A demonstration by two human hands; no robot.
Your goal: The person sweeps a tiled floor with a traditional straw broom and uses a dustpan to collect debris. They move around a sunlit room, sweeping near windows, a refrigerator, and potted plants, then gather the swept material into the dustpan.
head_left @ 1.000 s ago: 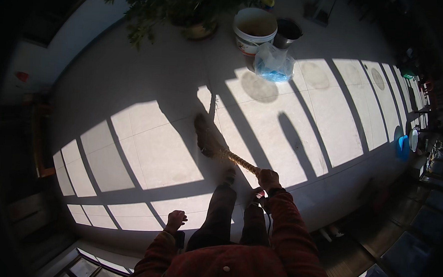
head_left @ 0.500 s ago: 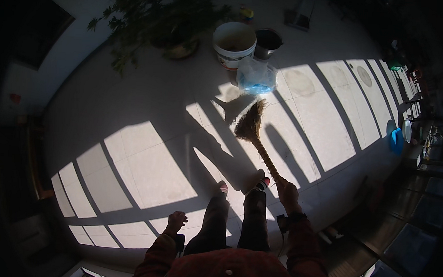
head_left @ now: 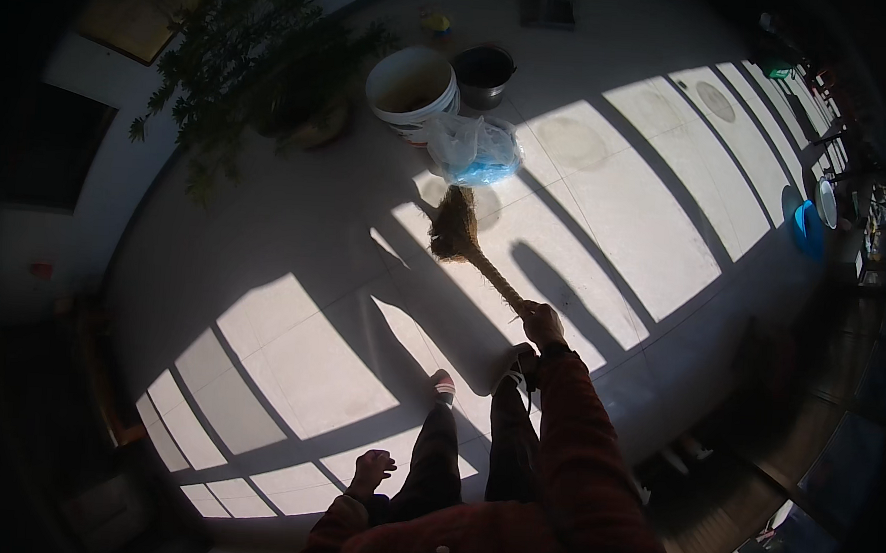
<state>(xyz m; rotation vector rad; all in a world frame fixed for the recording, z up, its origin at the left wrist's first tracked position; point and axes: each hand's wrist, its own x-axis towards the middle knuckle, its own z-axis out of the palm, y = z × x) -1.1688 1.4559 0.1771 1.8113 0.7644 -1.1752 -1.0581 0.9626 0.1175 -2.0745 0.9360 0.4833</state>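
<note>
My right hand (head_left: 544,327) is closed round the end of a short straw broom's (head_left: 493,279) bound handle, arm stretched forward. The broom's flared brown bristles point away from me, just short of a clear plastic bag with blue in it (head_left: 484,159). Whether the bristles touch the bag or the floor I cannot tell. Low on the left, my left hand (head_left: 374,469) hangs beside my leg, its fingers loosely bent and apart, with nothing in them.
Behind the bag stand a white bucket (head_left: 410,83) and a dark metal bucket (head_left: 484,73). A leafy potted plant (head_left: 264,67) spreads at the far left. Blue (head_left: 807,231) and white (head_left: 826,202) basins sit at the right. Barred sunlight crosses the tiled floor (head_left: 627,206).
My right hand has moved forward and left with the broom, bringing the bristles left, below the bag. The view has shifted a little. My left hand stays low and holds nothing.
</note>
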